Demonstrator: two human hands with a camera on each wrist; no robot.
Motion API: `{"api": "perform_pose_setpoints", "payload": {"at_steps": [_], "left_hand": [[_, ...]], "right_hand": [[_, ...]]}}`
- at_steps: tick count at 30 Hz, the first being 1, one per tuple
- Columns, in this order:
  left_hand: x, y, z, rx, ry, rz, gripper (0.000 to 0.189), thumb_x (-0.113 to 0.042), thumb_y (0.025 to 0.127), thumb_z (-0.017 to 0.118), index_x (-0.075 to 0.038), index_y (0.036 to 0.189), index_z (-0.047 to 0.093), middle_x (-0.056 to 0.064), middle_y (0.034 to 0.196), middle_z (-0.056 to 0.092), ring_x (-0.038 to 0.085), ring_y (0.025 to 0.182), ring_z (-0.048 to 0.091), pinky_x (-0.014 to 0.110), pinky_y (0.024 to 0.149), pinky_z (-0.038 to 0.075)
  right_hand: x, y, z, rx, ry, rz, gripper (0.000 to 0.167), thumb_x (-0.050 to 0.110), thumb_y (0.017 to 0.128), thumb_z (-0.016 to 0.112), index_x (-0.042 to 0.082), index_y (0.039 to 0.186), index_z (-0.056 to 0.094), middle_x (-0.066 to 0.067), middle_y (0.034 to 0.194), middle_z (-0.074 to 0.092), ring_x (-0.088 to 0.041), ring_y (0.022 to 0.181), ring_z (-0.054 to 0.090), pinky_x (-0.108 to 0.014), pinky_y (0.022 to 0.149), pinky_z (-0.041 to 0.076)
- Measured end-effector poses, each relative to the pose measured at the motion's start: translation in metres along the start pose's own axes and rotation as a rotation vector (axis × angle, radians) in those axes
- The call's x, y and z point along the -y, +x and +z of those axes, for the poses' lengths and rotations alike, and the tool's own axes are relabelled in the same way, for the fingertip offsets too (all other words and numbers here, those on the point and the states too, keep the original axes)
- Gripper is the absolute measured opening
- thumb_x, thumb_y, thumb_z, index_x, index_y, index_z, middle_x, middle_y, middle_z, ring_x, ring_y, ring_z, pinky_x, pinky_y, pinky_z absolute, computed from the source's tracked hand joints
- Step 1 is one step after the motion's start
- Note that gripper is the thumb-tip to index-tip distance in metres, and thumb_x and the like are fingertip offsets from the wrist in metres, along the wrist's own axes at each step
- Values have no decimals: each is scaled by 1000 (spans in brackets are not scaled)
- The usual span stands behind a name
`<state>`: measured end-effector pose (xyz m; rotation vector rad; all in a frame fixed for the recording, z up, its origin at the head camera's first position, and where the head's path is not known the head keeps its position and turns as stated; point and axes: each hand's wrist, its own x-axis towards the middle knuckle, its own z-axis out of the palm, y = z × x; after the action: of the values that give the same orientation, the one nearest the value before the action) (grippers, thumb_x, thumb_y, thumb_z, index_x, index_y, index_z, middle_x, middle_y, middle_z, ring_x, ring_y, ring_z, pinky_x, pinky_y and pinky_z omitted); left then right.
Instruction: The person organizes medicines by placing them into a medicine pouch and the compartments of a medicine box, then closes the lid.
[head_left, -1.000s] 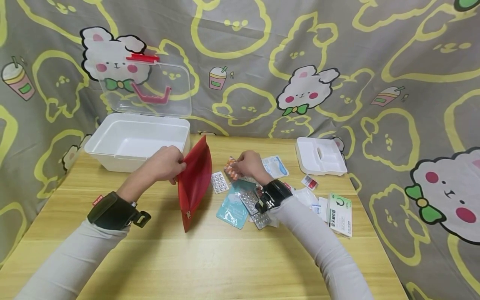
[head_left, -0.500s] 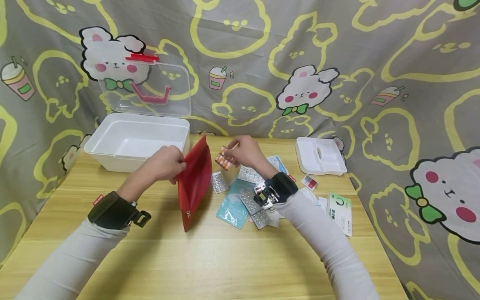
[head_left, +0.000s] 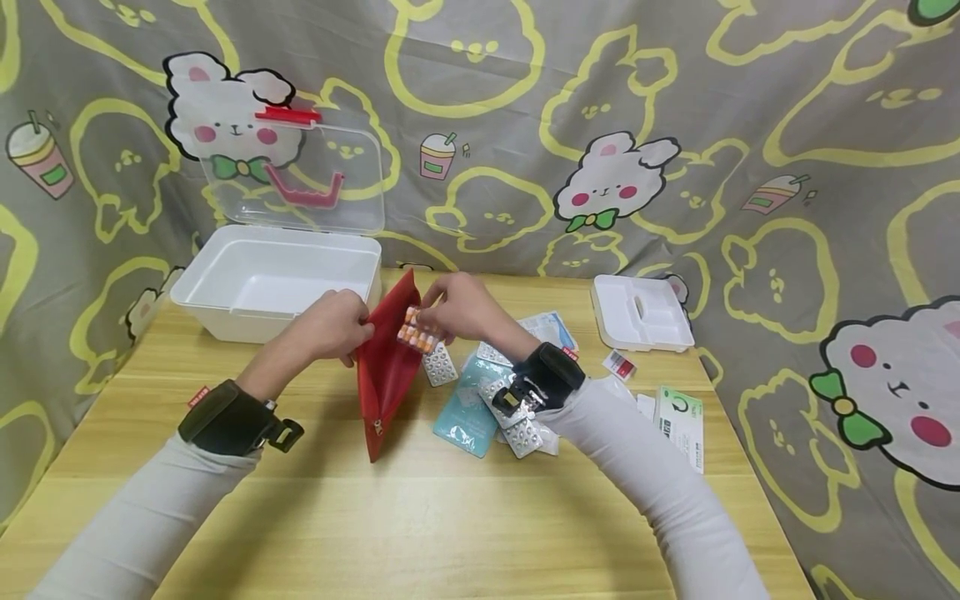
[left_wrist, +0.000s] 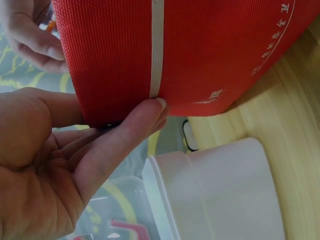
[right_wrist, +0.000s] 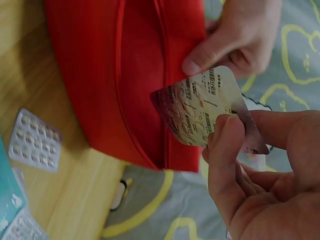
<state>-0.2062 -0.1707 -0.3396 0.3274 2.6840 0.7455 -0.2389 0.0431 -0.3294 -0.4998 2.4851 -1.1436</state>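
Note:
My left hand (head_left: 335, 327) grips the edge of a red zippered pouch (head_left: 392, 354), which stands upright on the table with its mouth unzipped. In the left wrist view the thumb (left_wrist: 125, 132) presses near a pale stripe on the pouch's outer face. My right hand (head_left: 462, 307) pinches a blister pack of orange-and-white capsules (head_left: 418, 332) right at the pouch mouth. The right wrist view shows the pack's printed foil back (right_wrist: 200, 107) overlapping the opening. Just right of the pouch a silver blister pack (head_left: 439, 365) lies on the table.
A white box (head_left: 247, 325) with its clear lid raised stands back left. Right of the pouch lie a teal packet (head_left: 467, 417), several blister packs (head_left: 521, 436), a green-and-white medicine box (head_left: 682, 425) and a small red-and-white packet (head_left: 619, 364). A white divided tray (head_left: 641, 312) sits back right.
My right hand has lifted the capsule blister pack off the pile and carried it left to the pouch mouth. My left hand and the pouch have stayed in place.

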Motion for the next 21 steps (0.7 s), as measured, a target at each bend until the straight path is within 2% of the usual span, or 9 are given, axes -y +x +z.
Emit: {"api": "perform_pose_setpoints", "payload": {"at_steps": [5, 10, 17, 21], "left_hand": [[0, 1, 0, 0, -8, 1, 25, -3, 97, 52, 9, 89, 72, 12, 67, 71, 17, 53, 71, 27, 52, 60], [0, 1, -1, -1, -2, 5, 25, -3, 97, 52, 10, 90, 72, 12, 68, 72, 17, 53, 71, 28, 52, 59], [0, 0, -2, -6, 13, 15, 26, -3, 96, 52, 9, 86, 72, 10, 65, 71, 18, 53, 71, 27, 51, 58], [0, 1, -2, -3, 13, 18, 25, -3, 96, 52, 8, 84, 72, 11, 65, 71, 18, 53, 71, 27, 51, 59]], "right_hand": [[3, 4, 16, 66, -44, -16, 15, 10, 92, 71, -2, 101, 68, -13, 84, 70, -16, 56, 65, -27, 53, 59], [3, 9, 30, 83, -150, -36, 12, 11, 93, 70, 1, 100, 66, -11, 90, 68, -14, 60, 63, -23, 52, 55], [0, 17, 49, 80, -296, -33, 11, 14, 93, 68, 6, 87, 62, -5, 78, 64, -14, 68, 62, -19, 53, 52], [-1, 22, 56, 49, -324, -41, 9, 11, 94, 64, 4, 89, 64, -6, 75, 67, -13, 64, 65, -17, 51, 52]]}}
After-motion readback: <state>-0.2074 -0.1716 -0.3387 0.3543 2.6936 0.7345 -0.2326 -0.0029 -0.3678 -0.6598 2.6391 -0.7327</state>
